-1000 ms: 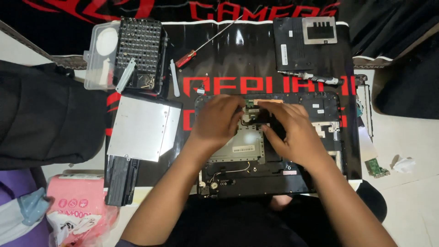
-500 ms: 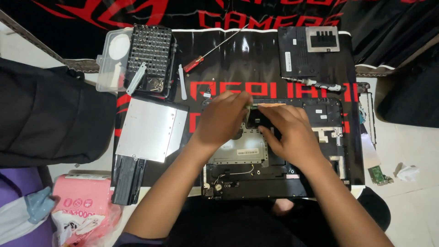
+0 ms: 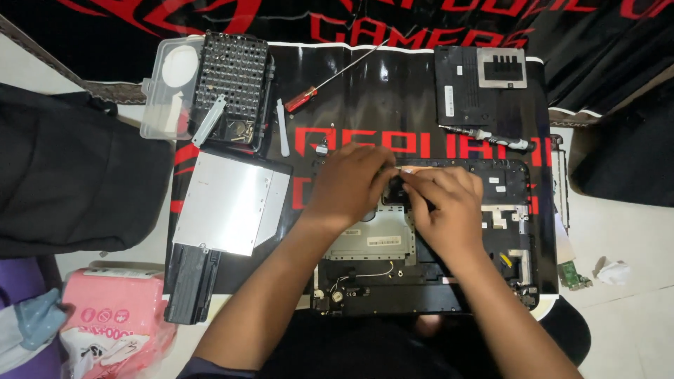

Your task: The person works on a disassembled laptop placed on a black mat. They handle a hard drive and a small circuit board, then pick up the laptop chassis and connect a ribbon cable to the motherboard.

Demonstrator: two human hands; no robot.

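An opened black laptop base [image 3: 507, 210] lies on a black and red mat [image 3: 365, 91], its silver metal plate [image 3: 372, 242] and wires exposed. My left hand [image 3: 351, 188] and my right hand [image 3: 444, 205] meet over the upper middle of the base. The fingertips of both pinch a small dark part [image 3: 394, 188] there. My fingers hide most of that part, so I cannot make out its shape.
A silver optical drive [image 3: 232, 203] and a black battery [image 3: 191, 281] lie left of the laptop. Behind are a bit set case [image 3: 235, 77], red-handled screwdriver [image 3: 302, 98], black cover panel [image 3: 481, 84] and dark screwdriver [image 3: 491, 137]. A black bag [image 3: 70, 175] sits far left, a small green board [image 3: 574, 275] right.
Both hands stay at the same spot on the laptop. The fingers of my right hand have drawn in closer to the left hand's. The view has shifted slightly.
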